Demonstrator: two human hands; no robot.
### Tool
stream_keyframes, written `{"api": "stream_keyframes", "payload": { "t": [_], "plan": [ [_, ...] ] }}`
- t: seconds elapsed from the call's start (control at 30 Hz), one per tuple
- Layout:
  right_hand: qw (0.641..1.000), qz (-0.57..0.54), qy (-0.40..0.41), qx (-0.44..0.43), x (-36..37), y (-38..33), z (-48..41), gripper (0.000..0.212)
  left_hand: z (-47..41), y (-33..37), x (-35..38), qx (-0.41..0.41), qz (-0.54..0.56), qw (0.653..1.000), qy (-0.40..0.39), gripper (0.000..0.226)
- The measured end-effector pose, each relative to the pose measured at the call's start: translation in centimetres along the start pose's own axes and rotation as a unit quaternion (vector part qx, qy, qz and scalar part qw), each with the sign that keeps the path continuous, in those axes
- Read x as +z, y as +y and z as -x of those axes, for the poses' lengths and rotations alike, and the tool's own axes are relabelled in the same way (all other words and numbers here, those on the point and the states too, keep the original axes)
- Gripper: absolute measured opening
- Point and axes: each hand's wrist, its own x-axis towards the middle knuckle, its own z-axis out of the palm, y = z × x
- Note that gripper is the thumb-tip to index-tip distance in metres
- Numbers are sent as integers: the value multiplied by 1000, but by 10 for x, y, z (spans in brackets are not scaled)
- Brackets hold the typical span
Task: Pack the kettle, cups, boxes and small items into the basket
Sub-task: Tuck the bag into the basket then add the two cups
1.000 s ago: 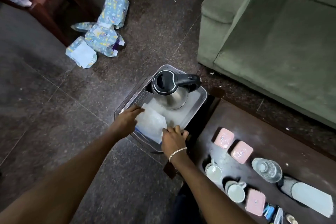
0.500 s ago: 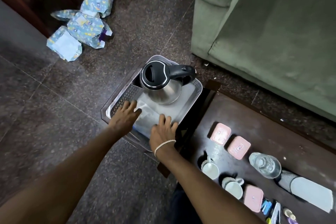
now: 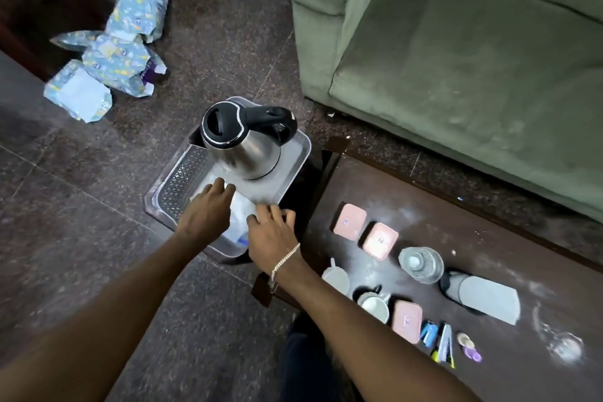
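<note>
A steel kettle (image 3: 243, 143) with a black lid and handle stands in the far half of the clear plastic basket (image 3: 301, 147) on the floor. A white packet (image 3: 241, 209) lies in the basket's near half. My left hand (image 3: 207, 212) lies on top of the packet, fingers spread. My right hand (image 3: 270, 232) rests on the packet's near right edge by the basket rim. On the dark table (image 3: 489, 232) to the right are three pink boxes (image 3: 349, 221), two white cups (image 3: 375, 305), a water bottle (image 3: 421, 264) and small items (image 3: 440, 341).
A green sofa (image 3: 456, 59) fills the upper right, close behind the table. Wrapped blue parcels (image 3: 114, 52) lie on the floor at the upper left. A grey flat object (image 3: 486, 300) lies on the table's right part.
My left hand slid from the packet's left edge onto its top, toward the kettle. My right hand stayed at the packet's near edge. The packet lies flatter in the basket.
</note>
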Motion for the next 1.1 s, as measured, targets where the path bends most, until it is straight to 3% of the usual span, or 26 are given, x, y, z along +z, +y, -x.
{"api": "stream_keyframes", "payload": {
  "t": [0.1, 0.17, 0.27, 0.37, 0.57, 0.67, 0.8, 1.1],
  "plan": [
    [998, -4, 45, 40, -20, 31, 39, 15, 21, 48, -11, 19, 56, 994, 91, 22],
    [996, -5, 43, 74, -27, 56, 68, 18, 34, 81, -8, 39, 76, 990, 110, 18],
    [992, 6, 3, 125, -31, 95, 117, 23, 52, 130, 13, 78, 75, 992, 65, 20],
    [980, 13, -49, 194, -27, 127, 162, 27, 68, 173, 39, 66, 113, 991, 39, 23],
    [950, 49, -132, 280, -2, 155, 228, 56, 81, 230, 90, 10, 127, 982, -138, 71],
    [945, 54, -139, 290, 13, 157, 243, 70, 84, 247, 108, -19, 133, 980, -147, 82],
    [945, 55, -135, 292, 29, 156, 250, 79, 84, 261, 127, -41, 139, 979, -145, 79],
    [944, 88, -155, 278, 51, 163, 250, 72, 87, 267, 145, -45, 132, 983, -120, 58]
  ]
}}
